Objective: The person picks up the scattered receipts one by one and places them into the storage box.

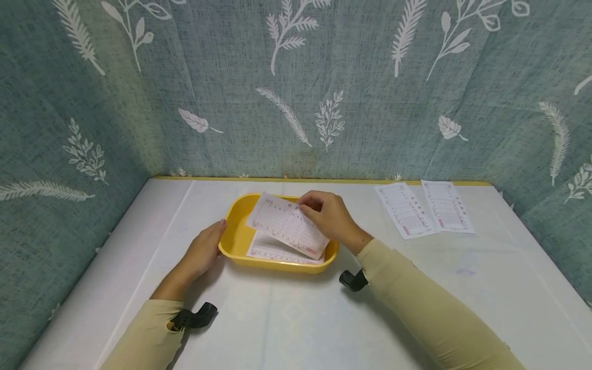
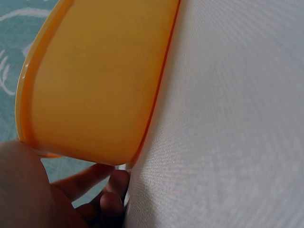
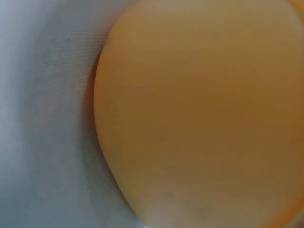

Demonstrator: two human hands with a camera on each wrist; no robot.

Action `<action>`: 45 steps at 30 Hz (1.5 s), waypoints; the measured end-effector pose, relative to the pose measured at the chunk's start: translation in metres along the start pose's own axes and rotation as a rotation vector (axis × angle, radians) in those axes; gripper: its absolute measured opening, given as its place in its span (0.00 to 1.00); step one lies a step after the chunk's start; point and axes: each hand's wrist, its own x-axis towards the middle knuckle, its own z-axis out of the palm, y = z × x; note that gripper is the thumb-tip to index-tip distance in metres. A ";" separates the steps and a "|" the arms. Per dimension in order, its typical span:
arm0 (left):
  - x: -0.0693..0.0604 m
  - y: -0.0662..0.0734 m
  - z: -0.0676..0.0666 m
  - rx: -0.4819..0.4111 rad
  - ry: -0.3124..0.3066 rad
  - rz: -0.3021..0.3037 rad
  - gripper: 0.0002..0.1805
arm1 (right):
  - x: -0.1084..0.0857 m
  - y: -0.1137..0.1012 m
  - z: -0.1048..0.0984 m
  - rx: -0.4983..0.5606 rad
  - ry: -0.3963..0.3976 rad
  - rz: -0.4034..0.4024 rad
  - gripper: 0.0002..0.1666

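Note:
A yellow plastic basin (image 1: 237, 239) stands on the white table, with printed paper sheets (image 1: 273, 248) lying in it. My right hand (image 1: 330, 215) pinches the edge of another printed sheet (image 1: 291, 223) between thumb and fingers, and that sheet slants above those in the basin. My left hand (image 1: 207, 247) holds the basin's left end. In the left wrist view the thumb is at the rim of the basin (image 2: 95, 85), and curled fingers (image 2: 111, 204) sit low by its base. Only the basin's outer wall (image 3: 199, 114) shows in the right wrist view; the right hand is hidden there.
Two printed sheets (image 1: 407, 210) (image 1: 447, 207) lie side by side at the table's back right. A leaf-patterned cloth (image 1: 240, 118) hangs behind the table and along both sides. Black wrist mounts (image 1: 353, 281) (image 1: 196, 316) stick out from both sleeves.

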 end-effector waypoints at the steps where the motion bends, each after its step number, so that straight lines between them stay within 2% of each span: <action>1: 0.000 0.000 0.000 0.001 0.001 0.002 0.38 | 0.000 0.001 0.001 0.002 -0.005 0.000 0.05; 13: 0.002 0.000 0.003 0.008 -0.007 -0.002 0.39 | -0.003 0.004 0.009 -0.040 -0.058 -0.016 0.06; 19: 0.002 0.001 0.003 0.002 -0.001 0.003 0.39 | -0.005 0.009 0.014 -0.139 -0.062 -0.104 0.07; 25: 0.000 0.001 0.001 0.007 -0.011 -0.003 0.40 | -0.006 0.009 0.018 -0.235 -0.085 -0.122 0.07; 36: 0.000 0.001 0.000 0.006 -0.004 0.015 0.39 | -0.006 0.005 0.020 -0.319 -0.119 -0.083 0.03; 45: 0.001 -0.001 -0.001 -0.015 -0.004 0.011 0.39 | -0.005 0.002 0.021 -0.396 -0.182 -0.039 0.05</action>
